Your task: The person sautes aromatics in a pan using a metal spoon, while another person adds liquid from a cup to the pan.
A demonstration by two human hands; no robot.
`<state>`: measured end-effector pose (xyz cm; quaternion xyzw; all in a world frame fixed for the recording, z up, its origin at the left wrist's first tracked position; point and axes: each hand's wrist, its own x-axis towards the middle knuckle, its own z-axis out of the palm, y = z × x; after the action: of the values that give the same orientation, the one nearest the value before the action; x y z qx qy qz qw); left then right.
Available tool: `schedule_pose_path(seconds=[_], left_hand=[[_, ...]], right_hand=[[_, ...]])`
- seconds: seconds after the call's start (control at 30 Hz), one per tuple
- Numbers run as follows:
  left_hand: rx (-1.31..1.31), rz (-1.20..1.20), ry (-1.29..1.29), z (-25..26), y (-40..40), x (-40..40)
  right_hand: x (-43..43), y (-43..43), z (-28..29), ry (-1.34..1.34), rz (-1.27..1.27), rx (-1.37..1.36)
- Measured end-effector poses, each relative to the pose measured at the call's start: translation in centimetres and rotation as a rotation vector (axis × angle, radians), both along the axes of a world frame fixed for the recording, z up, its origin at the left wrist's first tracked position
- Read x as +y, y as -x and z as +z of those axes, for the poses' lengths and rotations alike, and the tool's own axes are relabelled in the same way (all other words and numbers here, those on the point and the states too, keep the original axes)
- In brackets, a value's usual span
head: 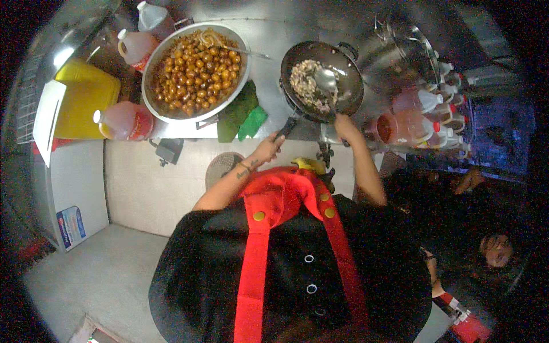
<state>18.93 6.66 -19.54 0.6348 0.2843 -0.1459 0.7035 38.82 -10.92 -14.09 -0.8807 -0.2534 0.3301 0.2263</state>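
A dark wok (354,81) sits on the steel counter, tilted a little, with chopped pale food (305,79) in it. My left hand (270,148) is closed around the wok's black handle (286,127). My right hand (346,128) grips a metal ladle or spatula, whose broad head (326,80) rests among the food. Left of the wok stands a large round metal pan (146,92) full of small glazed brown balls (197,77), with onion rings and a metal utensil (253,54) at its back edge.
Green cloths (238,115) lie between pan and wok. Plastic jugs (128,121) and a yellow container (85,100) stand at the left. A large metal pot (399,55), several bottles (424,103) and a red-filled container (387,128) are at the right. Another person (463,214) is at the lower right.
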Motion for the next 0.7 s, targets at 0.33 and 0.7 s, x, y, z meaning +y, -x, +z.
schedule_pose_path(seconds=[0.33, 0.7], left_hand=[[-0.033, -0.038, 0.012, 0.1, -0.5, -0.1], [0.029, -0.081, -0.039, 2.2, -0.5, -0.4]], right_hand=[[0.2, 3.0, 4.3, 0.202, 0.014, 0.161], [1.3, -0.8, 0.7, 0.075, -0.044, -0.039]])
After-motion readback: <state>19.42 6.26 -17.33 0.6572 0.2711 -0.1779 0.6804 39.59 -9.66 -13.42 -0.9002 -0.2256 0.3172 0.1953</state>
